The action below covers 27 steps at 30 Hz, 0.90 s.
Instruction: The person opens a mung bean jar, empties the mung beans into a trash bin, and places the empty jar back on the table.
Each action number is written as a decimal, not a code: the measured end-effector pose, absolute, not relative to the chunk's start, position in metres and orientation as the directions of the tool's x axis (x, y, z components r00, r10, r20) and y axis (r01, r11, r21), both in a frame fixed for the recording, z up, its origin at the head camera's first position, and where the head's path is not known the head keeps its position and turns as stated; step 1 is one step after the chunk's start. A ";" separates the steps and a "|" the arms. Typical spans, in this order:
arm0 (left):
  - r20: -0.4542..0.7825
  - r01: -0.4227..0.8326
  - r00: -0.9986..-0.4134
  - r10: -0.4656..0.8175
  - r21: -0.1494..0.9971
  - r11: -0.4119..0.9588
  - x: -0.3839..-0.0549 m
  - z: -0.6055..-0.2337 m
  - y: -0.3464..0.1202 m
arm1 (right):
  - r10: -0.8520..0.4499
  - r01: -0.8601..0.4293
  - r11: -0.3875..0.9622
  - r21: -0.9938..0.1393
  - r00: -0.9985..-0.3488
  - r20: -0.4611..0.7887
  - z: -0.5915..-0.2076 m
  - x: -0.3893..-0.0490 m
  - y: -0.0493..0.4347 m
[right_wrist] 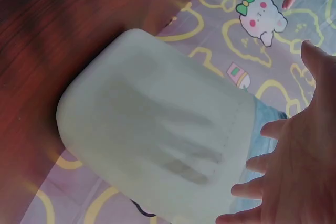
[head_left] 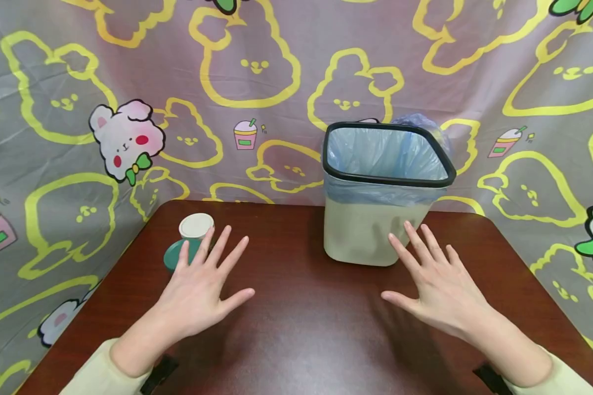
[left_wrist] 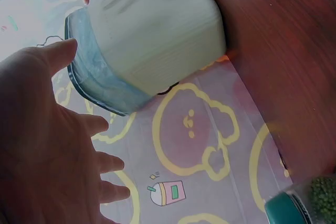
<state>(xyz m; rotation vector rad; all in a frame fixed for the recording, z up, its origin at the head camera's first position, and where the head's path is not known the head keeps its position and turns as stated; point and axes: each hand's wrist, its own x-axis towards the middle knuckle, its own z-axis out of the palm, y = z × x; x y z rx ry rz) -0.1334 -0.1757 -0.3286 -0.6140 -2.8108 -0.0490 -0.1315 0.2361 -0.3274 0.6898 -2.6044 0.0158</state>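
Nearest, pale cuffed sleeves (head_left: 91, 368) reach in from either lower corner, and both hands, the left (head_left: 200, 296) and the right (head_left: 445, 293), hang palm down above the bench (head_left: 291, 307), fingers and thumbs spread. They grip nothing; the shadows below suggest they hover, which would leave the wood between them unblocked. Beyond the left fingertips stands a jar with a teal lid (head_left: 172, 257); the left wrist view shows green, beadlike contents (left_wrist: 323, 199) through its clear side, so the lid presumably keeps loose pieces from spilling. Just behind it is a round white lid (head_left: 196, 225), whatever lies under it mostly hidden; the pair sits close together at the bench's left side, likely within easy reach of that hand. Right of centre, past the right fingertips, a cream bin (head_left: 358, 233) stands upright on its base, mouth upward, probably so things could drop straight in. Its black rim (head_left: 392, 180) seems to pin the blue liner (head_left: 370, 151) folded over the edge, with spare film bunched behind. Farthest back, a patterned cloth (head_left: 281, 123) hangs behind the bench, apparently screening off the surroundings.
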 end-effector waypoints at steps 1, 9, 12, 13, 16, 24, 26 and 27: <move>0.263 0.411 -0.877 0.402 -0.023 0.911 -0.133 -0.329 -0.177 | -0.471 -0.476 0.874 0.103 -0.774 0.423 -0.327 -0.132 0.235; 0.257 0.374 -0.896 0.363 -0.009 0.928 -0.130 -0.330 -0.191 | -0.498 -0.497 0.860 0.115 -0.765 0.409 -0.326 -0.135 0.224; 0.260 0.364 -0.899 0.352 -0.003 0.932 -0.130 -0.329 -0.197 | -0.504 -0.502 0.857 0.118 -0.767 0.397 -0.325 -0.137 0.218; 0.263 0.361 -0.899 0.349 -0.004 0.933 -0.129 -0.329 -0.199 | -0.507 -0.504 0.855 0.119 -0.767 0.394 -0.325 -0.138 0.216; 0.261 0.348 -0.905 0.337 -0.003 0.937 -0.130 -0.331 -0.205 | -0.513 -0.510 0.852 0.118 -0.769 0.380 -0.325 -0.141 0.210; 0.222 0.286 -0.936 0.273 0.030 0.958 -0.131 -0.339 -0.228 | -0.531 -0.530 0.842 0.103 -0.780 0.332 -0.330 -0.146 0.197; 0.222 0.273 -0.940 0.259 0.037 0.961 -0.132 -0.341 -0.234 | -0.532 -0.532 0.841 0.098 -0.783 0.322 -0.332 -0.147 0.194; 0.221 0.268 -0.942 0.253 0.038 0.963 -0.132 -0.343 -0.237 | -0.533 -0.533 0.840 0.096 -0.783 0.319 -0.333 -0.147 0.193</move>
